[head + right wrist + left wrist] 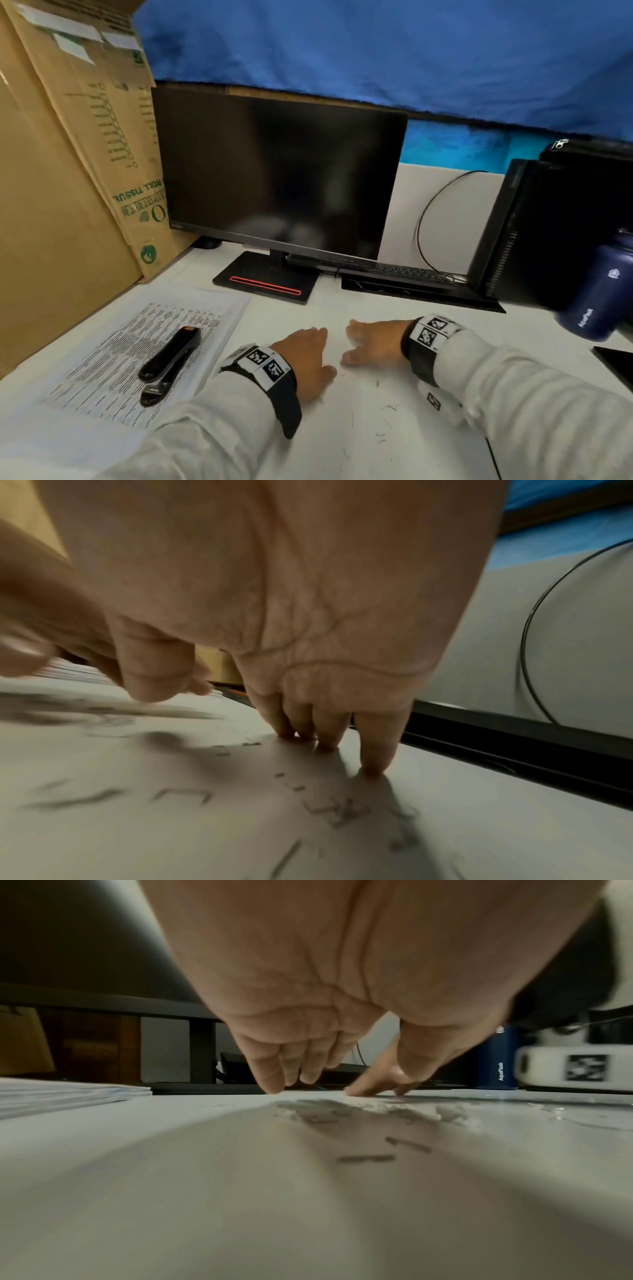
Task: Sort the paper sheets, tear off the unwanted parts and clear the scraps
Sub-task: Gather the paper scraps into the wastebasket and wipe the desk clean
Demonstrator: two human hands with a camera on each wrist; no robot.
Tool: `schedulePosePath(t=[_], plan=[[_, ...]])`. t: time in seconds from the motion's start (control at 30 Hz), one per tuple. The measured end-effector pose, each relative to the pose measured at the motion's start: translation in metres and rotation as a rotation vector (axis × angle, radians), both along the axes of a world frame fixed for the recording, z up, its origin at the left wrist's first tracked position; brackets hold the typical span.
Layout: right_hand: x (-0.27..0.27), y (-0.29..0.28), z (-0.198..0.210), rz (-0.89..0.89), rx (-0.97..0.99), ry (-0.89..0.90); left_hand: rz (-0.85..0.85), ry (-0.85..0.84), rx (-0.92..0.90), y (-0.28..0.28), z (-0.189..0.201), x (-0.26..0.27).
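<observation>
A stack of printed paper sheets point(113, 363) lies at the left of the white table point(342, 452), with a black stapler point(171, 356) on top of it. Both hands rest palm down on the bare table to the right of the stack, fingertips almost meeting. My left hand point(308, 353) point(315, 1080) has straight fingers touching the surface and holds nothing. My right hand point(370, 342) point(257, 696) also presses straight fingers point(373, 750) on the table. Loose staples point(181, 795) point(366, 1157) point(380, 438) and tiny white paper crumbs point(377, 1107) lie scattered under and near the hands.
A dark monitor point(274, 178) on its stand point(263, 281) and a keyboard point(404, 274) stand behind the hands. A cardboard box point(68, 171) walls the left. A black computer tower point(555, 226) and a blue bottle point(603, 298) stand at the right.
</observation>
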State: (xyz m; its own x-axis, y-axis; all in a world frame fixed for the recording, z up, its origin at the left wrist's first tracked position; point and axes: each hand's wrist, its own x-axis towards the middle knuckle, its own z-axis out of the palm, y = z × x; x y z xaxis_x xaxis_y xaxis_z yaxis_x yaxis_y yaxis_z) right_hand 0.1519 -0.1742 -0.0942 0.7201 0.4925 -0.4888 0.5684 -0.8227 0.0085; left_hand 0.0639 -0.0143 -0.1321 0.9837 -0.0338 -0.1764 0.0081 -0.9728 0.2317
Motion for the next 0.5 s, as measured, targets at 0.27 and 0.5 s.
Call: schedulePosePath(t=[0.27,0.5], plan=[[-0.046,-0.133,0.014,-0.169,0.101,0.078,0.021,0.059,0.068,-0.001,-0.002,0.022],[-0.010,-0.228,-0.002,-0.571,-0.015,-0.167,-0.144,0.113,0.029,-0.020,0.014,0.039]])
